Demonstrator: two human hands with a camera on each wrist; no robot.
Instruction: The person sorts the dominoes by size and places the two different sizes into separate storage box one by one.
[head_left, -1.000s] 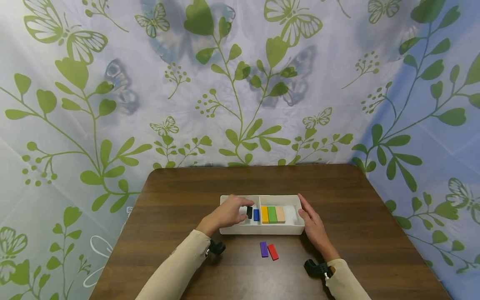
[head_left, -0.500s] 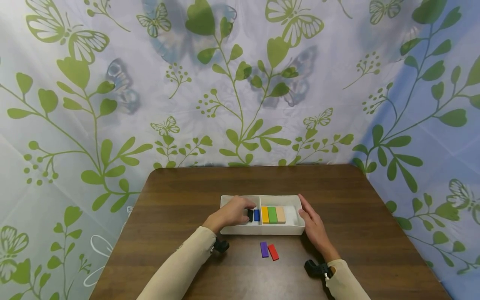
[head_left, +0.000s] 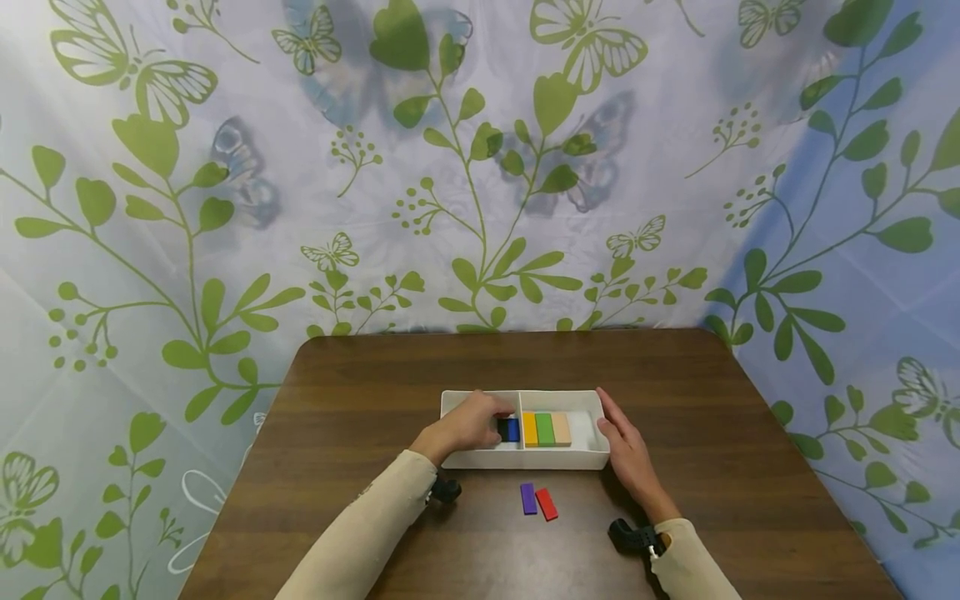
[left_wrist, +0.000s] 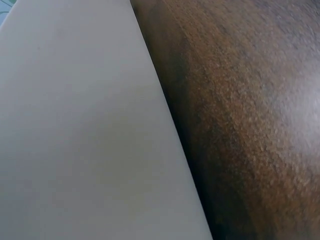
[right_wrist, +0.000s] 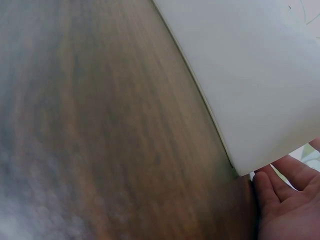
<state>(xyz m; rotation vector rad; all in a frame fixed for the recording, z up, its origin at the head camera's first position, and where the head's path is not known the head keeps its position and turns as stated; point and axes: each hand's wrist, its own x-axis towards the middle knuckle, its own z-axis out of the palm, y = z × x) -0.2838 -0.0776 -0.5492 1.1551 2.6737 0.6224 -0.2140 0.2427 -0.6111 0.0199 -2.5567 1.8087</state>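
Note:
A white two-compartment box [head_left: 480, 459] stands on the table. My left hand [head_left: 468, 423] reaches into its left compartment and pinches a black block [head_left: 502, 431]. Right beside that block, near the divider, is a blue block [head_left: 513, 430]. My right hand [head_left: 626, 446] holds the box's right end, fingers along the outside and thumb at the rim. In the right wrist view, the fingers [right_wrist: 290, 182] touch the outer end wall. The left wrist view shows only the box's front wall [left_wrist: 95, 130] and the table; the left hand is hidden there.
In the right compartment lie yellow [head_left: 530, 430], green [head_left: 544, 430] and beige [head_left: 561, 429] blocks side by side. A purple block [head_left: 528, 499] and a red block [head_left: 547, 504] lie on the brown table [head_left: 375, 367] before the box. A patterned curtain [head_left: 480, 167] hangs behind.
My left hand has moved the black block down and to the right, up against the blue block. My right hand has stayed at the box's end.

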